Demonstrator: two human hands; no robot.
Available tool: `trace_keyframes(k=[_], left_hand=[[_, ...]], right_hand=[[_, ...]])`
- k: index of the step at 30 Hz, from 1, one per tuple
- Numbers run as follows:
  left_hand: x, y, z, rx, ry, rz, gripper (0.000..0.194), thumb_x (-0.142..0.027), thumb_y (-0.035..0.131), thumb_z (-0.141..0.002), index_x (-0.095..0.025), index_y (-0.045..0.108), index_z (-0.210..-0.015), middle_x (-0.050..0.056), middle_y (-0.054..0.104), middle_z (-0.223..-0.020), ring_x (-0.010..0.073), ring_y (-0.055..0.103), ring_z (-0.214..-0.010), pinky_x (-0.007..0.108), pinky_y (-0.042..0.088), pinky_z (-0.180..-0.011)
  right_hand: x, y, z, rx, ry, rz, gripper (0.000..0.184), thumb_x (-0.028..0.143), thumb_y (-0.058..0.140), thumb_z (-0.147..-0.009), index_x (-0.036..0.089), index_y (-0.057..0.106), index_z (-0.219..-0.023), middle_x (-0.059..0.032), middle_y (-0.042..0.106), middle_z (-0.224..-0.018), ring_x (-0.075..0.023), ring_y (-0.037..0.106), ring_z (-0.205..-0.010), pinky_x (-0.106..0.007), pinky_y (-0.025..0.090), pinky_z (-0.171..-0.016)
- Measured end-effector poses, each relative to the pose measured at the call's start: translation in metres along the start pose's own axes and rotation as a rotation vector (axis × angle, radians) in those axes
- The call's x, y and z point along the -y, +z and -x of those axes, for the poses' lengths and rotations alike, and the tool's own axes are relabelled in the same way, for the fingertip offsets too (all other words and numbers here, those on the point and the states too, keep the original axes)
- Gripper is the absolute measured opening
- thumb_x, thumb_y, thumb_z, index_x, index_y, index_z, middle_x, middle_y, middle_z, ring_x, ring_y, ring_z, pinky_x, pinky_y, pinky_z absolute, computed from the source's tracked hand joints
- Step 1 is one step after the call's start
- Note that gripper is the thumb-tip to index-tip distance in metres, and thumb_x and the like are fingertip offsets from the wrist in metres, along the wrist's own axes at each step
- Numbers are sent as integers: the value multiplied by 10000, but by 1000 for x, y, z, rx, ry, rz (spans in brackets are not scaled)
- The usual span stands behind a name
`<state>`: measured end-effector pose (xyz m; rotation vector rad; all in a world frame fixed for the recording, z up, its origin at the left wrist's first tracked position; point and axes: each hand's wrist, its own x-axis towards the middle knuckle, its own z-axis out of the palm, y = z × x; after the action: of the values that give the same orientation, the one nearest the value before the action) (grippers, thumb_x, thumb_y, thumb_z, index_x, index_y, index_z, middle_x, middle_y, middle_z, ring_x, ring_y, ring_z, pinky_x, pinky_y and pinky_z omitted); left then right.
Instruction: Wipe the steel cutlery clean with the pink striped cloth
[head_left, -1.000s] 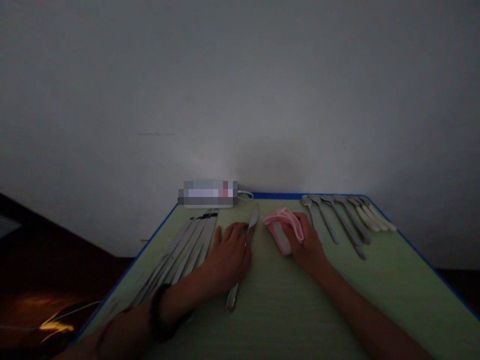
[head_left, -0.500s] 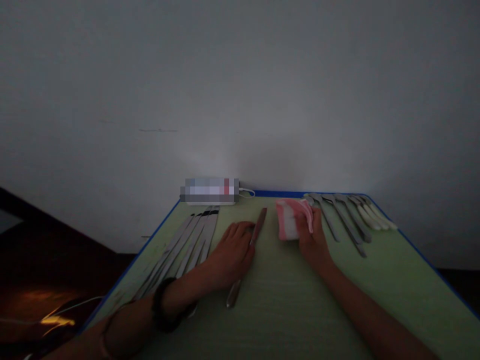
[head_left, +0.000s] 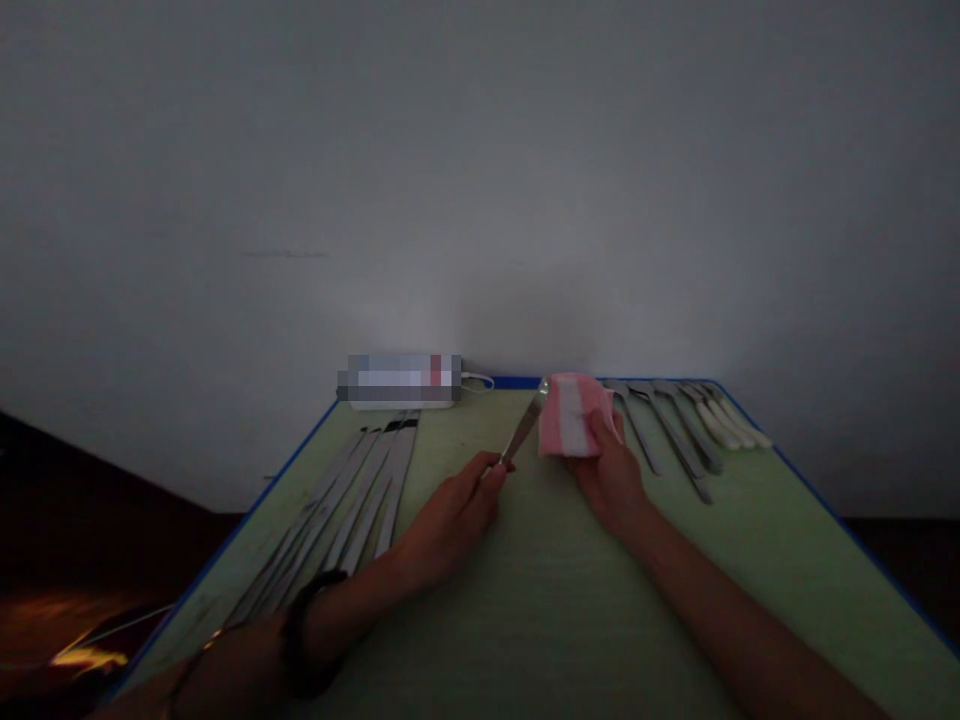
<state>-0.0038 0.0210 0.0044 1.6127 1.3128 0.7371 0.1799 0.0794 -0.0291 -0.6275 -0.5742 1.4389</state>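
The left hand (head_left: pixel 454 518) is pinching a utensil (head_left: pixel 523 427), the right hand (head_left: pixel 615 488) gripping a cloth (head_left: pixel 571 413), seemingly for wiping, next needing firm contact

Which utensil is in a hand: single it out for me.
The knife in the left hand, slanting toward the pink-and-white cloth in the right hand. The other visible utensils lie on the table, to either side.
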Motion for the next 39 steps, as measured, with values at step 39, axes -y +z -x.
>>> trace_keyframes(k=[39], left_hand=[[1, 0, 1, 134, 75, -16, 403, -312, 367, -907, -250, 346, -1305, -39, 510, -761, 65, 432, -462, 176, 360, -437]], right_hand=[[14, 1, -1, 140, 197, -45, 221, 270, 526, -780, 202, 650, -951, -8, 681, -971, -143, 605, -950, -300, 441, -928]])
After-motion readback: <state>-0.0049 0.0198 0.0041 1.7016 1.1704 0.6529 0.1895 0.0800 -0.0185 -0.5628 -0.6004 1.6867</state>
